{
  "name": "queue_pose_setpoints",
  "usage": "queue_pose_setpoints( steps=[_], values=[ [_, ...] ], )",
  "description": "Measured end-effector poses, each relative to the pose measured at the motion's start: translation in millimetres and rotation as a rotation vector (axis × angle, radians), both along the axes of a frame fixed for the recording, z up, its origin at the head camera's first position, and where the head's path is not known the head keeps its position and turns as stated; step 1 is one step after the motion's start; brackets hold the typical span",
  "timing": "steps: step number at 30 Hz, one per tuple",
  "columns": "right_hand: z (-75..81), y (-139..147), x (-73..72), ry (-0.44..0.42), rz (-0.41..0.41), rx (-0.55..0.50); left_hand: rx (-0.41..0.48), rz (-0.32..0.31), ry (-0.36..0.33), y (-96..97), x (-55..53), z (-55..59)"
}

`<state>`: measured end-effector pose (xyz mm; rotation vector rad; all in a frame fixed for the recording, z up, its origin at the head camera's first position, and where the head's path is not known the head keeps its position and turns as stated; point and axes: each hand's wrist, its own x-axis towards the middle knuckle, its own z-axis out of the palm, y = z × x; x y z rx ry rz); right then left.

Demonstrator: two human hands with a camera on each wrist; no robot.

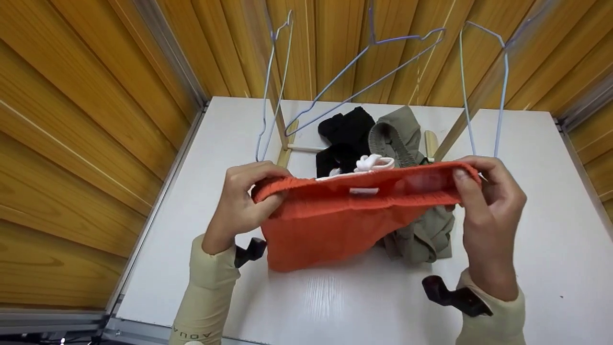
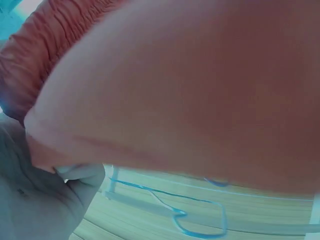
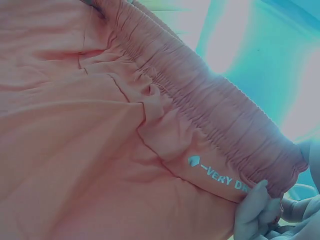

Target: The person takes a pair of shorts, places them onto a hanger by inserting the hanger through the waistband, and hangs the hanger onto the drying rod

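Observation:
Orange shorts (image 1: 325, 235) with a gathered elastic waistband and a white drawstring (image 1: 373, 163) are stretched between both hands above the table. At the waistband's left end my left hand (image 1: 246, 199) grips it, thumb on the near side. My right hand (image 1: 493, 206) pinches the other end, its thumb over the band. The waist opening faces up and shows a small white label inside. In the right wrist view, printed lettering (image 3: 220, 177) sits below the waistband (image 3: 200, 95). The left wrist view is mostly filled by blurred orange cloth (image 2: 175, 90).
Behind the shorts, a black garment (image 1: 349, 127) and a grey-green garment (image 1: 421, 235) lie heaped on the white table (image 1: 316, 306). Several wire hangers (image 1: 335, 79) hang from a wooden rack (image 1: 459, 129) beyond them. Wood-panelled walls (image 1: 72, 143) enclose the table's left, back and right.

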<state>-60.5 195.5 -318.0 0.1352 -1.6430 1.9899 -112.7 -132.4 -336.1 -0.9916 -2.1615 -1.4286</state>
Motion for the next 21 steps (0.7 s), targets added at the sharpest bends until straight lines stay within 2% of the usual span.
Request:
queue_pose_setpoints(
  steps=[7,12,16,21],
  values=[
    [6.6,7.2,4.2,0.038,-0.004,-0.051,0.007,-0.013,0.044,7.9,-2.3,10.0],
    [7.1,13.1,6.7,-0.001,-0.039,-0.043,-0.008,0.018,0.040,15.2,-4.4,11.6],
    [1.8,15.5,7.2,-0.079,-0.063,-0.016,-0.016,0.041,0.028,21.7,-8.0,4.3],
    [-12.2,17.9,2.1,-0.137,-0.042,-0.011,-0.044,0.045,-0.029,29.3,-12.7,-15.4]
  ],
)
